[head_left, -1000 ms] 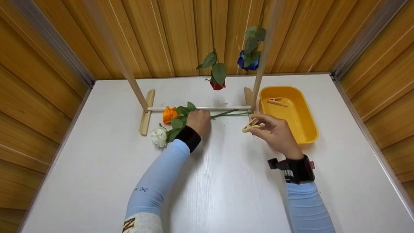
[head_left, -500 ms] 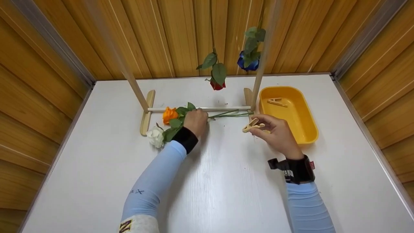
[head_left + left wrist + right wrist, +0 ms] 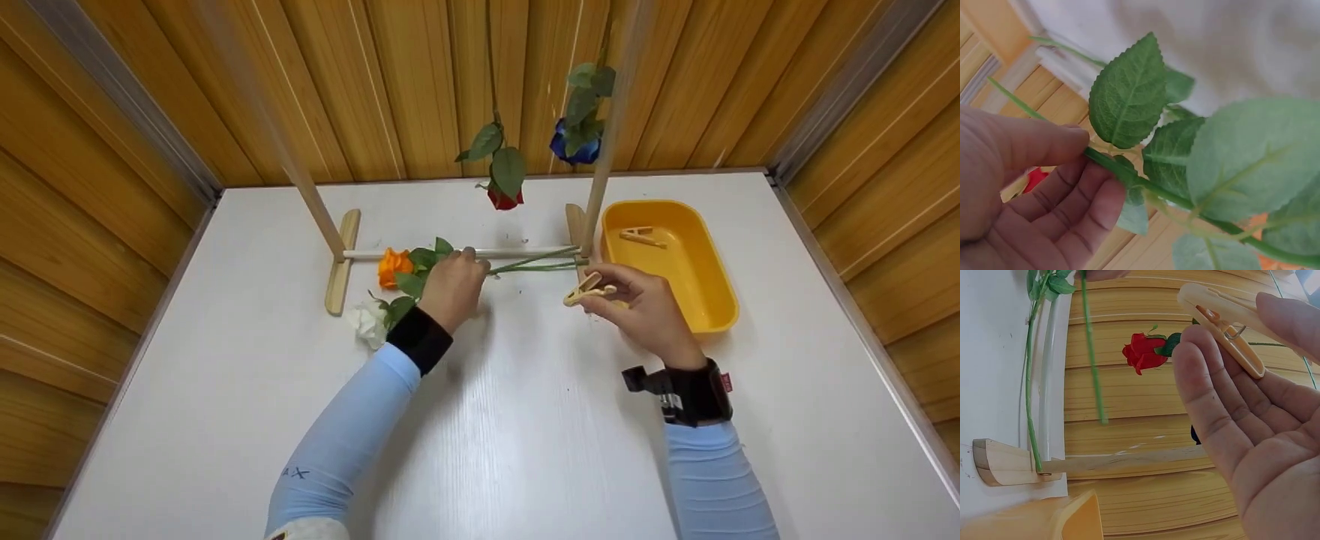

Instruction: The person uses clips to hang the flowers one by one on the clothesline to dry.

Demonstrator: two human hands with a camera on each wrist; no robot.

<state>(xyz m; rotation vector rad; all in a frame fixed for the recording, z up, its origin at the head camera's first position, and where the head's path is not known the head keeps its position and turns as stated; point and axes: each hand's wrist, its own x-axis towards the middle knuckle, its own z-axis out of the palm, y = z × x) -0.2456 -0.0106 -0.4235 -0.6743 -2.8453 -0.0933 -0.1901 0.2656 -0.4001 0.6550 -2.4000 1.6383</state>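
Observation:
My left hand (image 3: 456, 289) pinches the green stem (image 3: 1107, 162) of the white rose (image 3: 367, 324) between thumb and fingers, as the left wrist view shows. Beside it the orange rose (image 3: 394, 268) lies on the table along the stand's white bottom rod (image 3: 540, 250). The raised stem end (image 3: 1094, 374) of the held rose appears apart from the other stem (image 3: 1030, 399) in the right wrist view. My right hand (image 3: 649, 311) holds a wooden clothespin (image 3: 583, 291) between thumb and fingers, near the stand's right foot.
A red rose (image 3: 505, 196) and a blue rose (image 3: 576, 142) hang head down, their upper stems out of view. The stand's upright poles (image 3: 319, 214) rise on both sides. At right, a yellow tub (image 3: 694, 277) contains another clothespin (image 3: 642, 236).
The white rose shifts left, then slightly back right, its stem end rising off the table. My left hand moves slightly left, and its forearm draws left and down. The right hand barely moves.

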